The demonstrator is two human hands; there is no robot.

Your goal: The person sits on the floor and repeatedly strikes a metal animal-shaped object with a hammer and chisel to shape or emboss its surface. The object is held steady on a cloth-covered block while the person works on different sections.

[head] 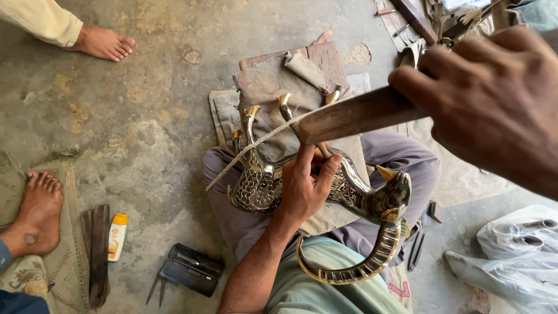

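Note:
A brass elephant figurine (260, 184) with dark inlay lies upside down on my lap, legs pointing away and curved trunk (354, 268) toward me. My left hand (305, 185) grips its body between the legs. Close to the camera at the upper right, my right hand (494, 99) is closed around a flat brown wooden stick (354, 116). The stick reaches down to the figurine's legs. A pale cord (251, 152) runs from the stick's end across the figurine to the lower left.
A folded grey cloth pad (273, 81) lies beyond my knees. Other people's bare feet rest at the top left (104, 42) and the left edge (38, 212). A small yellow-capped bottle (117, 235), wooden strips (97, 250), a black case (192, 268) and plastic bags (517, 250) lie on the concrete floor.

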